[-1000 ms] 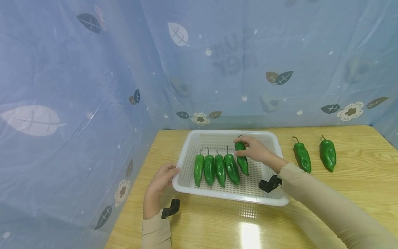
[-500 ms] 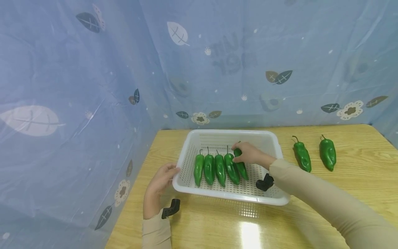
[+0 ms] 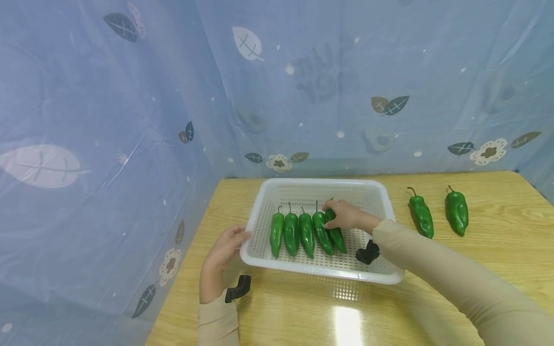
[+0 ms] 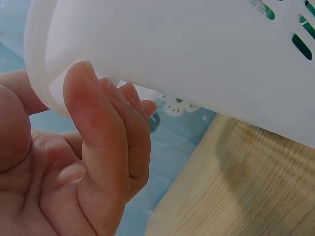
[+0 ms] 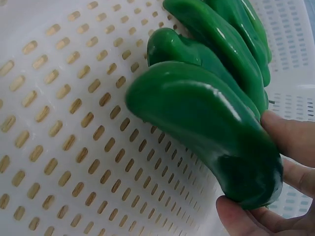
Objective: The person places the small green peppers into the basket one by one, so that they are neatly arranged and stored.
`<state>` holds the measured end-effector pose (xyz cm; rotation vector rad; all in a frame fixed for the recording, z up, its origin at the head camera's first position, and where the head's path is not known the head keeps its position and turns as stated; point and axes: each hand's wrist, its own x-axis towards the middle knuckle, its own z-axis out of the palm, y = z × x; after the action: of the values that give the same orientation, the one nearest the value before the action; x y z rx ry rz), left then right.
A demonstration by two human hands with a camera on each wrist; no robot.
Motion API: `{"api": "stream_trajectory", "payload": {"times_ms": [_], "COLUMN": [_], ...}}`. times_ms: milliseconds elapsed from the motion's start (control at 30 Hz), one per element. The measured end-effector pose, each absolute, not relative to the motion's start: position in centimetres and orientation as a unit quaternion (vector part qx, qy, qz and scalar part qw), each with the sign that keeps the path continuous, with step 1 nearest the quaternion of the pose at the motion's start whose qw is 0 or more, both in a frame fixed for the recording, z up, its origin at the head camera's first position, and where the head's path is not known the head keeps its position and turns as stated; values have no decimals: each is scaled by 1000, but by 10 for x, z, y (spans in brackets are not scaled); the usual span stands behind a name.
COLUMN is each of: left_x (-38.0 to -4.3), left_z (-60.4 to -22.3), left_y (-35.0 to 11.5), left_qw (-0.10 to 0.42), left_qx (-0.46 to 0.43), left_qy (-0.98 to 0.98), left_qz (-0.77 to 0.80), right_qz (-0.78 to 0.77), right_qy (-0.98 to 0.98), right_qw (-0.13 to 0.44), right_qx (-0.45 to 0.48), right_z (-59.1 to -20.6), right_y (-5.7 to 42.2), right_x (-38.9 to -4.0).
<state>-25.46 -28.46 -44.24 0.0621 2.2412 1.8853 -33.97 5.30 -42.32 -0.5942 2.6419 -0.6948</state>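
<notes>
A white plastic basket (image 3: 320, 275) holds a row of green peppers (image 3: 291, 235) lying side by side, stems toward the back wall. My right hand (image 3: 345, 215) is inside the basket and grips the rightmost pepper (image 5: 206, 128) near its stem end, thumb on one side and fingers on the other. That pepper lies right beside its left neighbour (image 3: 322, 233). At the basket's left side my left hand (image 3: 225, 247) pinches the rim (image 4: 42, 59), its fingers curled under the lip. In the left wrist view the basket wall hides most of the peppers.
Two more peppers lie on the wooden table (image 3: 277, 312) right of the basket: a slim one (image 3: 421, 216) and a broader one (image 3: 456, 211). A blue patterned sheet (image 3: 303, 120) hangs behind the table and along its left side.
My right hand has lowered the pepper into the basket and brought it left and nearer, against the row. Between the last two frames it barely moves. The left hand stays on the rim.
</notes>
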Motion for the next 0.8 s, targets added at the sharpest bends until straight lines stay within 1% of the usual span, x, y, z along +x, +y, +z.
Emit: {"api": "stream_trajectory", "payload": {"times_ms": [333,533,800], "left_x": [-254,-255,-256], "left_z": [-441,-442,-443], "left_y": [-284,-285,-285], "left_qw": [106,105,107], "left_qx": [23,12,21], "left_qy": [761,761,760], "left_qz": [639,640,641], "right_qz": [-249,-271,-274], "right_qy": [926,916,914], "right_qw": [216,227,238], "right_qx": [-185,-188,-179], "right_z": [-424,-422,-423], "right_y": [51,48,47], "right_x": [-341,-338,-339]}}
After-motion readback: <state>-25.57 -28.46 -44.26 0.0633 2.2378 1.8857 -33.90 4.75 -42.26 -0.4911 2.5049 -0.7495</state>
